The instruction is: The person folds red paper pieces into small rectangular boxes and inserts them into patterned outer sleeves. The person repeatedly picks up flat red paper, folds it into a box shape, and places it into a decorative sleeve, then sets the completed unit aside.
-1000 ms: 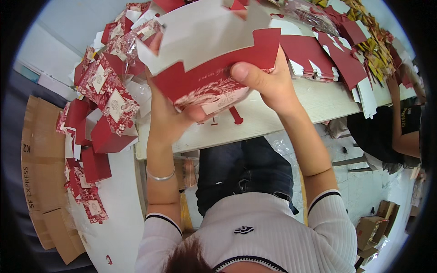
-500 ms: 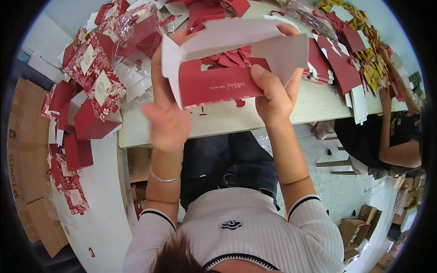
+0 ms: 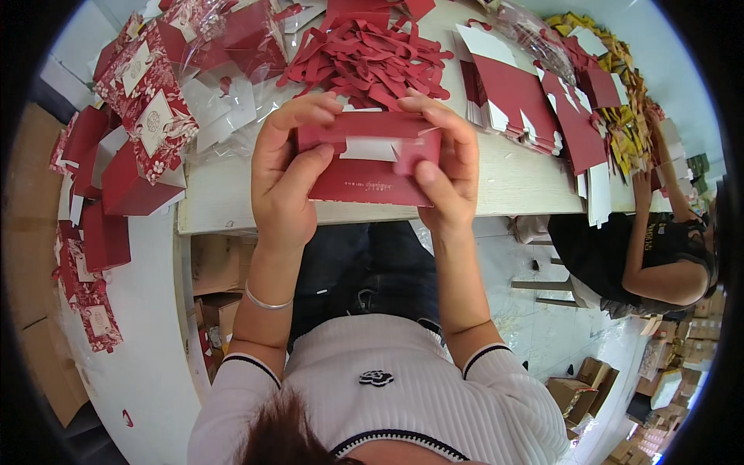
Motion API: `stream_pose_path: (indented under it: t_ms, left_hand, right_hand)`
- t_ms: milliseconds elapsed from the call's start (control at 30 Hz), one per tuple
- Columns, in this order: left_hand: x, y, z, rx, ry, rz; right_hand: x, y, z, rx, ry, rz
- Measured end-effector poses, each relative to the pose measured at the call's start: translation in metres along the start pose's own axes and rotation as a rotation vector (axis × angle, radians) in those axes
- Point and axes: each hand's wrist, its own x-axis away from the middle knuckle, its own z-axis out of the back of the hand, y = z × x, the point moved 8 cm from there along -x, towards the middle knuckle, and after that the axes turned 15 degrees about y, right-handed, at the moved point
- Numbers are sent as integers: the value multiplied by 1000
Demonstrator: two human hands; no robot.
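Between my two hands is a red cardboard box [image 3: 366, 180] with a white gap along its upper part and pale print on the near panel. My left hand [image 3: 288, 174] grips its left end, thumb pressed on the red panel and fingers curled over the far edge. At the other end my right hand [image 3: 449, 167] holds it the same way, its thumb near a small blurred red piece. Just beyond the box, a heap of red paper strips [image 3: 372, 58] lies on the pale table [image 3: 225, 198].
Stacked flat red and white cartons [image 3: 508, 93] lie to the right. Finished-looking patterned red boxes [image 3: 159, 120] and clear plastic [image 3: 232, 116] crowd the left. At far right a person [image 3: 651, 248] reaches toward yellow packets [image 3: 632, 139]. Brown cartons [image 3: 585, 387] stand on the floor.
The box has come down nearer to me and its open white flaps are now folded in. My left hand, loose and blurred before, now grips the left end.
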Motion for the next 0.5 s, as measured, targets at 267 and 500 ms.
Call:
stream_pose_path:
  t_ms: [267, 500]
  left_hand:
    - [-4, -2, -6, -112, -221, -57]
    - [0, 11, -15, -326, -288, -251]
  right_hand:
    - [-4, -6, -4, 198, -71, 148]
    - [-6, -11, -12, 313, -5, -62]
